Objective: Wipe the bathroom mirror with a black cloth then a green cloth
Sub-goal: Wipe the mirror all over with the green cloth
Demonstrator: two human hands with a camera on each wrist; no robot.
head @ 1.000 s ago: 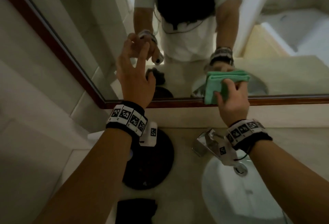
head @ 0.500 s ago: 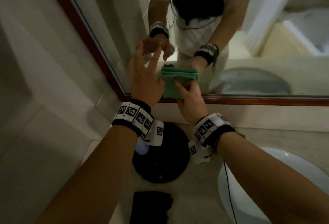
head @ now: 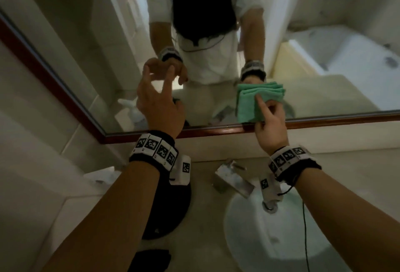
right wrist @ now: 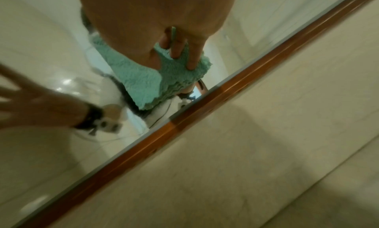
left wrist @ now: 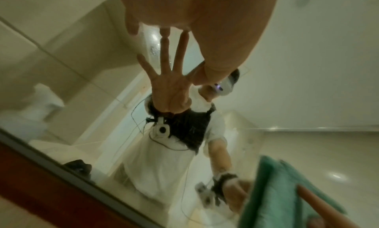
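Observation:
The folded green cloth point(head: 249, 103) lies flat on the mirror point(head: 104, 59), just above its brown lower frame point(head: 216, 130). My right hand point(head: 267, 109) holds it there, thumb across its face. In the right wrist view the fingers point(right wrist: 184, 53) lie over the cloth point(right wrist: 139, 79) with a fold caught between two of them. My left hand point(head: 159, 90) is spread to the left of the cloth and holds nothing; its fingertips point(left wrist: 166, 30) meet their reflection on the glass. The black cloth point(head: 149, 259) lies on the counter near the bottom edge.
Below the mirror a round black object point(head: 171, 207) sits on the counter under my left wrist. A chrome tap point(head: 233, 182) and a white basin point(head: 270, 243) are under my right wrist. Tiled wall closes the left side. A pump bottle shows reflected at the mirror's lower left.
The green cloth swept left along the bottom of the mirror until it was beside my left hand, then back to the right. My left hand stayed spread at the glass.

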